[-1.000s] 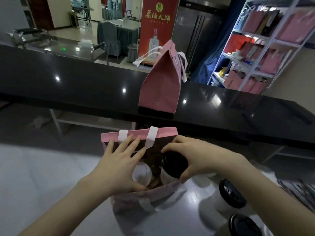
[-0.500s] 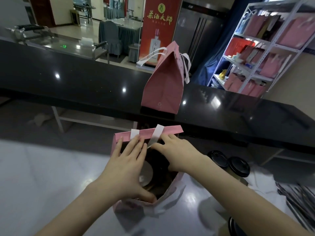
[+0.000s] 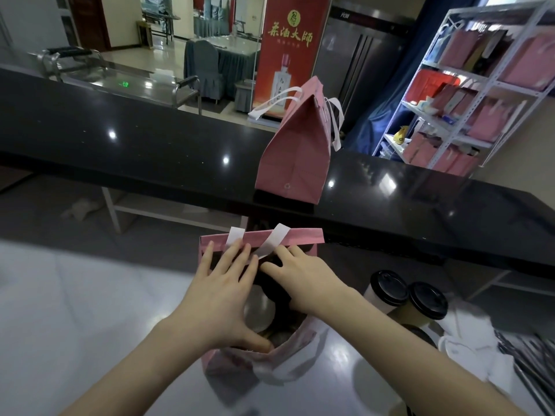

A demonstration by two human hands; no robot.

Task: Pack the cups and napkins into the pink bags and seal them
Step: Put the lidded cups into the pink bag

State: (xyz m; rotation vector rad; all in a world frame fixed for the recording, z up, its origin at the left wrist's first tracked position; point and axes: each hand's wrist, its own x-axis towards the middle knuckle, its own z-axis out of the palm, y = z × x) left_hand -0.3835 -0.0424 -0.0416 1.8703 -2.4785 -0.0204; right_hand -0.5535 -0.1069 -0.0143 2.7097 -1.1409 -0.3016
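Observation:
An open pink bag (image 3: 303,238) with white handles stands on the pale worktop in front of me. My left hand (image 3: 222,298) is spread across its mouth, with straight fingers against the far wall and the thumb on the near rim. My right hand (image 3: 303,277) reaches into the bag from the right, fingers straight, lying over a dark-lidded cup that it mostly hides. A white-lidded cup (image 3: 259,310) shows inside between my hands. Two black-lidded cups (image 3: 389,288) (image 3: 428,300) stand to the right of the bag. White napkins (image 3: 468,340) lie beside them.
A closed pink bag (image 3: 294,157) stands on the raised black counter (image 3: 150,151) behind the worktop. At the far right is a white shelf (image 3: 480,85) holding more pink bags. Dark thin sticks (image 3: 534,364) lie at the lower right edge.
My right hand lowered the black-lidded cup into the bag and released it; its fingers now lie flat inside. My left hand stays spread over the opening.

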